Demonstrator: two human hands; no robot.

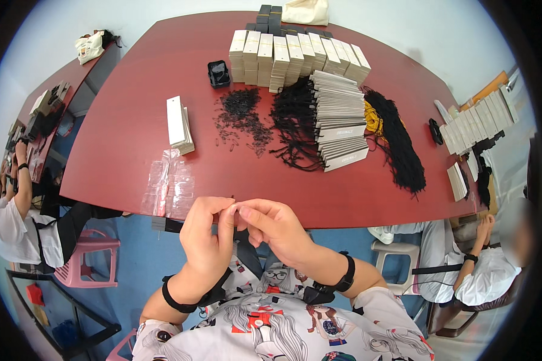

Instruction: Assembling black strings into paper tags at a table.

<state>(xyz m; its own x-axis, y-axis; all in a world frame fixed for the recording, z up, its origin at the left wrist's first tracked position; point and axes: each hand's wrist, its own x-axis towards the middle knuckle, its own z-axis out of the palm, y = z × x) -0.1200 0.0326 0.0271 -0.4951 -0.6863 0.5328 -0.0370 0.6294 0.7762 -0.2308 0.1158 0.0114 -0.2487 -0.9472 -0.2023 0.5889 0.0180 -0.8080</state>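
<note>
At the near table (126, 126) edge, left hand (206, 240) and right hand (274, 227) meet, fingers (230, 210) pinching something tiny, likely a pin. Judged step: threading; next needs a tag (178, 123).

On the table (120, 126), the heap of safety pins (242, 120) lies in the middle. Left of it stands a small stack of tags (179, 124); right of it lies a bundle of cords (295, 123), then a long fanned row of tags (340, 123), then another bundle of cords (397, 141). Behind them, at the far side, stand rows of stacked tags (298, 55), with a small box (218, 73) to their left. Plastic bags (168, 186) lie at the near edge, just left of the left hand (206, 237) and the right hand (275, 227), which meet fingertip to fingertip over that edge.
</note>
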